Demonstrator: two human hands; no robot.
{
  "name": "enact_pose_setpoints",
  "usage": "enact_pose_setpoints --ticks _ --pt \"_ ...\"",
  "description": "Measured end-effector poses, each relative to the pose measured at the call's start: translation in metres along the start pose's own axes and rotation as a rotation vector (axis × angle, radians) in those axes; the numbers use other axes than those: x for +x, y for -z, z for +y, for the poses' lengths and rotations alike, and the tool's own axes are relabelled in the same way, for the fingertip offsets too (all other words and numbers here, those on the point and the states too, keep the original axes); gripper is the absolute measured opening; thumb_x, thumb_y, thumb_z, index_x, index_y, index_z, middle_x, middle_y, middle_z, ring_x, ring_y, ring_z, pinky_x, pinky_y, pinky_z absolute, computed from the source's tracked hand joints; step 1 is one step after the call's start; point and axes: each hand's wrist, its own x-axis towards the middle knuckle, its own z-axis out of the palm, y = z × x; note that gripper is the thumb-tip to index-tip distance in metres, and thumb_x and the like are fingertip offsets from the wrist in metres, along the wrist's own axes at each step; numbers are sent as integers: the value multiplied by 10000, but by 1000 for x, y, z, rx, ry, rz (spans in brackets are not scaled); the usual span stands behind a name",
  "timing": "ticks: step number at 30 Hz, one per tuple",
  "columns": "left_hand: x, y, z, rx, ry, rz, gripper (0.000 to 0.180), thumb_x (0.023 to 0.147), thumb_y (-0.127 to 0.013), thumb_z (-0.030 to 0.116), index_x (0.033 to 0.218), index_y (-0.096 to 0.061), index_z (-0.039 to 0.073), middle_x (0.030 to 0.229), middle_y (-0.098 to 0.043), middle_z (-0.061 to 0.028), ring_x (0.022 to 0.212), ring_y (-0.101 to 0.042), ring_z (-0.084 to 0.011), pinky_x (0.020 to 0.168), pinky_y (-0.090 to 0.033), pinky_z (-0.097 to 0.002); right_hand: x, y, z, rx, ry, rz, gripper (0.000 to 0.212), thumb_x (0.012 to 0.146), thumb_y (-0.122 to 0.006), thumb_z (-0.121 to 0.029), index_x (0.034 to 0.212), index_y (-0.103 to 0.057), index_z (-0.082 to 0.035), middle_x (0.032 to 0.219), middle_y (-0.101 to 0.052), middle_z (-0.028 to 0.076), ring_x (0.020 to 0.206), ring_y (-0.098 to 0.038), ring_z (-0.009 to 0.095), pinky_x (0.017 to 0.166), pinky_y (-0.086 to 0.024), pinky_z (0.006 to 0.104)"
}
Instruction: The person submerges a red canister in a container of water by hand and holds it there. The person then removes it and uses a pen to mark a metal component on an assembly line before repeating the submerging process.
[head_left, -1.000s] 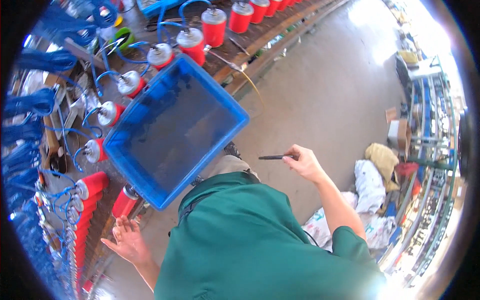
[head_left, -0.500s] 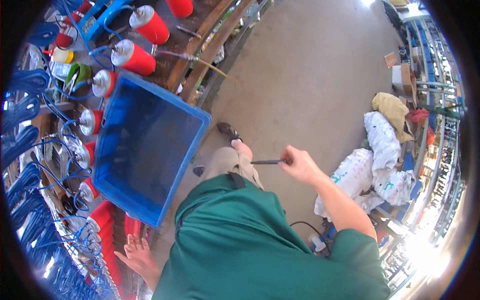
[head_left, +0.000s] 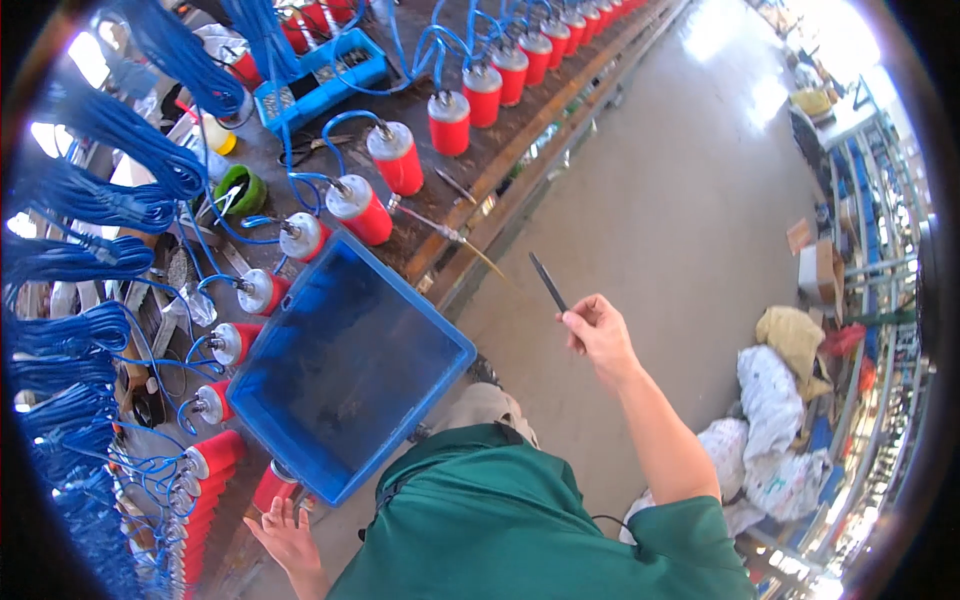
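- The workbench [head_left: 470, 170] ran along the left, lined with red cylinders [head_left: 398, 160] joined by blue hoses [head_left: 90, 180].
- A large blue plastic tray [head_left: 350, 365] rested tilted at the bench edge, overhanging toward the person in the green shirt.
- The left hand [head_left: 288, 535] was spread open, fingers splayed, holding nothing, just below the tray's lower corner.
- The right hand [head_left: 598, 332] was closed, pinching a thin dark rod [head_left: 548, 282] that pointed up and away above the floor.
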Motion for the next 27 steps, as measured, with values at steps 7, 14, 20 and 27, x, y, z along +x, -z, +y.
enact_pose_setpoints --ticks 7,14,20,27 --pt "-20 37 -56 -146 9 112 551 1054 -452 719 864 -504 204 1141 -678 -17 1167 -586 -210 1001 -397 -449 131 -21 -64 73 76 -120 364 1031 -685 -87 1348 -560 39 1126 -747 121 864 -725 171 736 -580 288" --pt "-59 56 -103 -241 -29 162 565 1038 -513 681 1361 -673 246 1337 -696 -42 1206 -623 -241 1061 -485 -516 184 -72 -104 103 94 -252 233 1041 -681 -125 1225 -586 -16 1094 -759 111 821 -731 157 660 -550 263" --pt "-50 124 -166 -339 39 204 677 1049 -462 695 1193 -714 84 1142 -757 -160 1152 -658 -366 1125 -459 -585 217 -129 -160 -6 289 -309 158 1040 -678 -149 1122 -588 -49 974 -757 85 700 -705 126 563 -511 266" --pt "-83 91 -173 -323 -32 350 681 1088 -436 632 1147 -705 9 1183 -747 -219 1273 -615 -443 1181 -430 -634 268 -192 -216 -272 449 -302 135 1007 -688 -129 1043 -648 -5 883 -749 78 691 -741 145 535 -543 264"
